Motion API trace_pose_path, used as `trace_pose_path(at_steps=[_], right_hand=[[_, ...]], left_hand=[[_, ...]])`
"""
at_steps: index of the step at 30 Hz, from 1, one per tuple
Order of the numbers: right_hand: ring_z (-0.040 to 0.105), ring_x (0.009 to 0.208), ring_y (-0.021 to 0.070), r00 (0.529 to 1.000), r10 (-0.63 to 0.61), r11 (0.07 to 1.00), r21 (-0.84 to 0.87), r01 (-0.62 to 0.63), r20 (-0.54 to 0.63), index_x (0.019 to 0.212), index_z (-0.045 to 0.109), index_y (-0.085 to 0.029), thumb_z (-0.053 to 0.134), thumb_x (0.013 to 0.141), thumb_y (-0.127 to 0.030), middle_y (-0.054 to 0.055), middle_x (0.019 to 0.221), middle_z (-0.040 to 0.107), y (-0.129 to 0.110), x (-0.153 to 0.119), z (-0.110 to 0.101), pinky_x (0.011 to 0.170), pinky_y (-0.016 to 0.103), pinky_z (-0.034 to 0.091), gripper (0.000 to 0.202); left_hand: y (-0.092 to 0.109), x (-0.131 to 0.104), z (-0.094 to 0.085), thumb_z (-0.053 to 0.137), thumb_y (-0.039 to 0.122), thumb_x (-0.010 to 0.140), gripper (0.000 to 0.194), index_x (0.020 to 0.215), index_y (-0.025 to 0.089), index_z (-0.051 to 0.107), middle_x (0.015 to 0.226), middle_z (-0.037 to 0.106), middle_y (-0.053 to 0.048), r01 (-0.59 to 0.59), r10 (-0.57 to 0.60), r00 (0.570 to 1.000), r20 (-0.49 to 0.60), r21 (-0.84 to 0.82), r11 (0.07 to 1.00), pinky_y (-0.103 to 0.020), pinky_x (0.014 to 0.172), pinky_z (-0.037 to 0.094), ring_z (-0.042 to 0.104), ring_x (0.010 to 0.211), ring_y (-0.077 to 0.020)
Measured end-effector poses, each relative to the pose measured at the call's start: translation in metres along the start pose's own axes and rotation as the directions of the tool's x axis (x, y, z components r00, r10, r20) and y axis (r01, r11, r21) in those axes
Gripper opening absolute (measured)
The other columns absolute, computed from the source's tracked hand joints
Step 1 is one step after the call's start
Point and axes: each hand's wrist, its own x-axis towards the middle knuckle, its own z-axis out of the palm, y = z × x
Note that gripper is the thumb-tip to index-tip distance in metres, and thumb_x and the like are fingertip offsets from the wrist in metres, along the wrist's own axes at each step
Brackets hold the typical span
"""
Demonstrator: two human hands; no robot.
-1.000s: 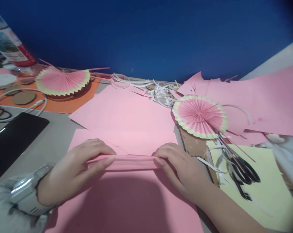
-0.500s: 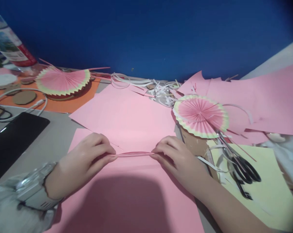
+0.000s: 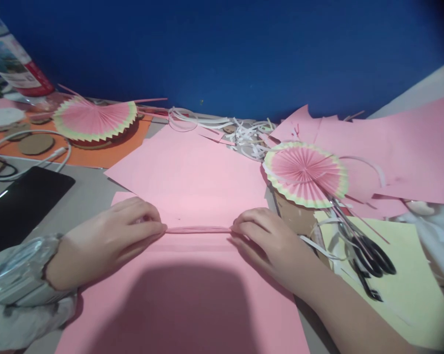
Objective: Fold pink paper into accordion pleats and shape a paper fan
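A narrow folded strip of pink paper (image 3: 198, 229) stretches between my two hands, its layers stacked in thin pleats. My left hand (image 3: 119, 236) pinches the strip's left end between thumb and fingers. At the other end my right hand (image 3: 268, 241) pinches it the same way. Beneath both hands lies a large pink sheet (image 3: 273, 324), darkened in the middle by a shadow. Another pink sheet (image 3: 192, 162) spreads behind the strip. Whether the strip is part of one of these sheets I cannot tell.
Black-handled scissors (image 3: 373, 255) rest over a pale yellow sheet (image 3: 409, 295). Pleated pink-and-green paper rosettes stand right (image 3: 305, 174) and left (image 3: 97, 120). White paper strips (image 3: 249, 137) lie behind. A black phone (image 3: 30, 201), white cable (image 3: 65, 152) and bottle (image 3: 17, 64) are at left.
My left hand has slid a little to the left along the strip, showing more of it. The strip's layers now lie closer together. My right hand stays nearly in place.
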Motion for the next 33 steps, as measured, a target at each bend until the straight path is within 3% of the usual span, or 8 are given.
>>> trace_pose_path(at_steps=[4,13,16,19,22,27,33], right_hand=[[0.048,0.092,0.0189,0.999,0.033,0.999,-0.024,-0.032,0.024,0.092,0.054,-0.017,0.056,0.085,-0.041,0.005,0.096,0.054,-0.003,0.0,-0.002,0.083,0.035,0.039,0.025],[0.047,0.099,0.0186,0.988,0.134,0.99,0.029,-0.137,0.072,0.096,0.051,-0.021,0.054,0.085,-0.042,0.003,0.102,0.054,-0.003,0.002,-0.002,0.085,0.033,0.039,0.024],[0.047,0.094,0.0189,0.996,0.075,0.997,-0.009,-0.074,0.053,0.091,0.053,-0.019,0.053,0.086,-0.037,0.004,0.098,0.054,-0.003,0.001,-0.001,0.083,0.034,0.04,0.018],[0.047,0.09,0.0196,0.999,-0.043,0.991,-0.125,0.045,0.02,0.089,0.055,-0.018,0.051,0.088,-0.022,0.006,0.096,0.054,-0.003,-0.002,-0.001,0.08,0.035,0.039,0.006],[0.047,0.086,0.0205,0.992,-0.117,0.964,-0.234,0.123,0.036,0.091,0.057,-0.017,0.047,0.087,-0.01,0.007,0.093,0.055,-0.003,-0.004,-0.001,0.074,0.034,0.04,0.012],[0.051,0.078,0.0185,0.988,-0.064,0.969,-0.227,0.095,0.141,0.093,0.058,-0.017,0.046,0.087,-0.011,0.007,0.086,0.057,-0.004,-0.006,-0.003,0.068,0.031,0.042,0.015],[0.052,0.071,0.0198,0.973,-0.193,0.916,-0.332,0.223,0.124,0.095,0.059,-0.012,0.047,0.081,-0.005,0.007,0.081,0.058,-0.013,-0.01,-0.005,0.065,0.035,0.043,0.02]], left_hand=[[0.001,-0.001,-0.001,0.049,0.016,0.086,0.017,0.097,0.022,0.061,0.094,0.056,-0.003,-0.002,0.002,1.0,0.017,0.0,1.0,-0.03,0.075,0.042,0.052,0.084,-0.0158],[0.003,0.003,0.0,0.044,0.016,0.087,0.036,0.117,0.032,0.054,0.104,0.054,-0.003,0.029,-0.029,0.997,0.073,0.006,1.0,-0.031,0.079,0.041,0.048,0.093,-0.0183],[0.005,0.002,-0.001,0.045,0.016,0.087,0.038,0.12,0.033,0.052,0.104,0.056,-0.002,-0.019,0.014,0.997,0.073,0.075,0.997,-0.033,0.08,0.041,0.049,0.092,-0.0194],[0.009,-0.001,-0.001,0.043,0.01,0.085,0.036,0.115,0.026,0.055,0.1,0.059,-0.004,-0.097,0.092,0.995,0.037,0.193,0.976,-0.034,0.078,0.043,0.05,0.088,-0.0197],[0.011,-0.004,0.001,0.042,0.01,0.085,0.031,0.109,0.022,0.057,0.096,0.061,-0.005,-0.15,0.152,0.988,0.012,0.24,0.959,-0.032,0.071,0.046,0.052,0.084,-0.0199],[0.011,-0.006,0.002,0.043,0.009,0.083,0.032,0.109,0.024,0.056,0.096,0.06,-0.005,-0.098,0.094,0.995,0.029,0.159,0.983,-0.032,0.071,0.048,0.054,0.085,-0.0194],[0.019,-0.006,-0.004,0.041,0.005,0.08,0.042,0.115,0.024,0.053,0.1,0.06,-0.005,-0.088,0.077,0.993,0.093,0.127,0.988,-0.036,0.074,0.048,0.054,0.09,-0.0219]])
